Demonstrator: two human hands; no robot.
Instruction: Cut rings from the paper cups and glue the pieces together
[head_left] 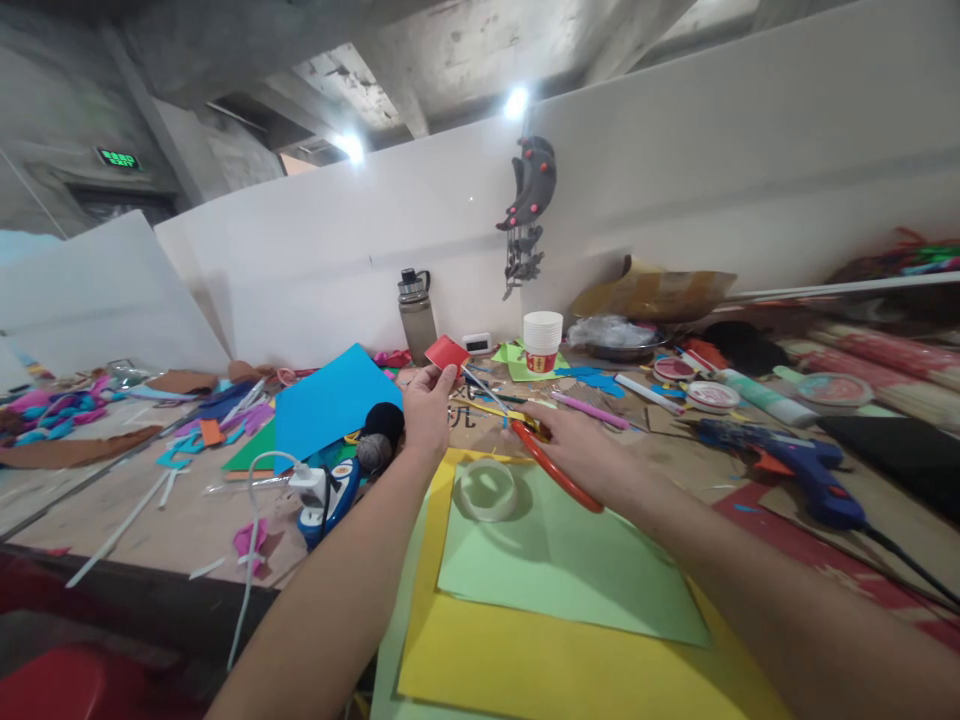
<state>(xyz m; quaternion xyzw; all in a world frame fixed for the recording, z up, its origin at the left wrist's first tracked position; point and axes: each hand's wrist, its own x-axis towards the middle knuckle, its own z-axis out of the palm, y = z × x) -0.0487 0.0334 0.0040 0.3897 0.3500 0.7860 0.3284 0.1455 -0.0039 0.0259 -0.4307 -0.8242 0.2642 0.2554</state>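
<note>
Card [447,352], red, pinched in left hand [429,402], raised over surface [184,530], toward far edge. Right hand [571,437] grips scissors [553,466], blades aimed at card; contact unclear. Below hands, toward near edge: tape roll [487,513] on green sheet's [559,580] far left corner, yellow sheet [525,655] underneath. Blue sheet [330,405] lies left. Bottle [418,325] and cups [542,340] stand along far edge.

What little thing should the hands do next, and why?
Maybe guide the scissors to the edge of the red paper for a careful snip. The left hand holds the paper up, and the right hand grips the scissors, their tips pointing toward it. I can't tell whether they touch.
</note>
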